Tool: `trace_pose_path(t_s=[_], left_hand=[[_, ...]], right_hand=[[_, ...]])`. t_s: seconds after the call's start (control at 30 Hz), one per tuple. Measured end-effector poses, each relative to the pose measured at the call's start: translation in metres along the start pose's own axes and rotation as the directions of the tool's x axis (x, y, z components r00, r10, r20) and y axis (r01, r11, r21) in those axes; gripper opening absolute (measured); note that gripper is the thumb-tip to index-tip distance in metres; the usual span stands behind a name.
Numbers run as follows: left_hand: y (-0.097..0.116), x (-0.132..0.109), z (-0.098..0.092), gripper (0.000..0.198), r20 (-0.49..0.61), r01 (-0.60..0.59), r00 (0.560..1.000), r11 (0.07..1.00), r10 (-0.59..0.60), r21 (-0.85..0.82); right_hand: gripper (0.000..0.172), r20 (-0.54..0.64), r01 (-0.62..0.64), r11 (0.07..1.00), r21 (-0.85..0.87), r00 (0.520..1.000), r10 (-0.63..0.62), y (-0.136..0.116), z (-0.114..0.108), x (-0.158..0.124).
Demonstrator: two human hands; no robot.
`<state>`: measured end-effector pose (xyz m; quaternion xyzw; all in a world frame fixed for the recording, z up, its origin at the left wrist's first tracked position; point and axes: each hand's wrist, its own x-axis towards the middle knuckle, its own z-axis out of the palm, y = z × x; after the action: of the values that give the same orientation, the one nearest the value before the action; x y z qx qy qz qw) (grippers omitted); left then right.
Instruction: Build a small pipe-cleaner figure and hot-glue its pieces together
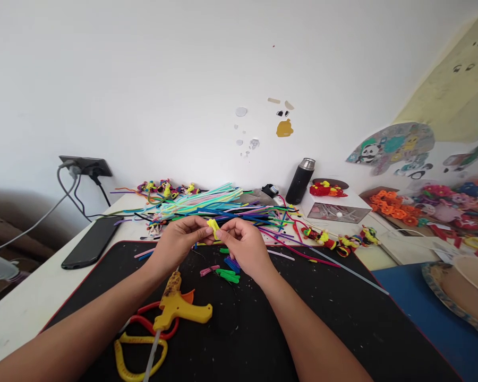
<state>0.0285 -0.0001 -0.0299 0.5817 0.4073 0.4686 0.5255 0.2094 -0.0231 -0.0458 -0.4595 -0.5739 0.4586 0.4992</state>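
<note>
1. Thumbs and fingers are closed on 1 small yellow piece [213, 227]: I have the left hand [178, 240] pinching it from 9 o'clock and the right hand [247, 249] from 3 o'clock.
2. I take that piece as the centre of my dial; a heap of fuzzy stems [207, 199] spreads beyond it at 12 o'clock.
3. At 5 o'clock, on the black mat [239, 339], I see green pieces [228, 275] just beside a purple bundle [231, 265]; a pink piece [207, 270] lies at 6 o'clock.
4. At 7 o'clock I have a yellow glue gun [187, 309] overlapping red handles [140, 319], with yellow handles [137, 339] nearer me.
5. Toward 9 o'clock, a black phone [91, 241] lies on the white table [32, 323].
6. At 2 o'clock stands a black bottle [300, 183]; small figures [346, 244] lie at 3 o'clock.
</note>
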Motion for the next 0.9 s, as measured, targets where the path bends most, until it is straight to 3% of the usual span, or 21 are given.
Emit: trace_pose_path(t_s=[0.43,0.6,0.77,0.9], left_hand=[[-0.0039,-0.0007,-0.0034,0.037,0.034,0.029,0.999,0.999,-0.028,-0.032],[-0.0042,-0.0023,-0.0024,0.045,0.042,0.047,0.998,0.997,-0.044,-0.063],[-0.0052,-0.0013,-0.0001,0.048,0.023,0.099,0.995,0.994,-0.099,-0.035],[-0.0083,0.0004,0.0011,0.047,-0.006,0.101,0.995,0.995,-0.101,-0.02]], right_hand=[[0.023,-0.014,-0.004,0.996,-0.086,1.0,0.003,0.0016,-0.0035,0.0015],[0.021,-0.057,0.067,0.965,-0.255,0.995,-0.084,-0.0001,-0.0024,0.0001],[0.015,-0.057,0.095,0.867,-0.489,0.988,-0.141,-0.0024,-0.0007,-0.0037],[0.013,-0.04,0.135,0.81,-0.571,0.981,-0.191,-0.0019,0.0006,-0.005]])
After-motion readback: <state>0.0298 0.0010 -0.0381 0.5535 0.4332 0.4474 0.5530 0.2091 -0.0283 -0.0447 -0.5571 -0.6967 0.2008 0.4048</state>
